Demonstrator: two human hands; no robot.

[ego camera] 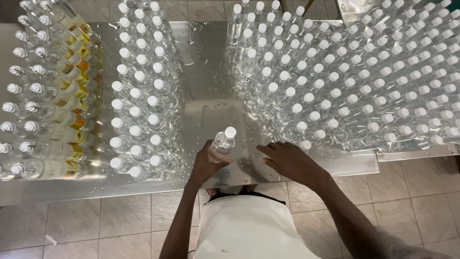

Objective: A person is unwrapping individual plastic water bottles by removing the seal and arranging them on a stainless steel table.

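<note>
1 clear capped bottle (pixel 224 142) — left hand (pixel 207 163) fingers wrapped round it; right hand (pixel 292 161) fingers spread.

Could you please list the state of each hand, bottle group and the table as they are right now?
Left hand: closed around the single bottle.
Single bottle: capped, clear, tilted.
Right hand: open, flat over the table.
Unlabelled bottles: upright, capped.
Labelled bottles: upright, capped.
Steel table: wet with droplets.

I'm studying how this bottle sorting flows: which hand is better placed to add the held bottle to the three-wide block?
Left. The left hand already grips the bottle and sits beside that block; the right hand lies empty on the wet table.
</note>
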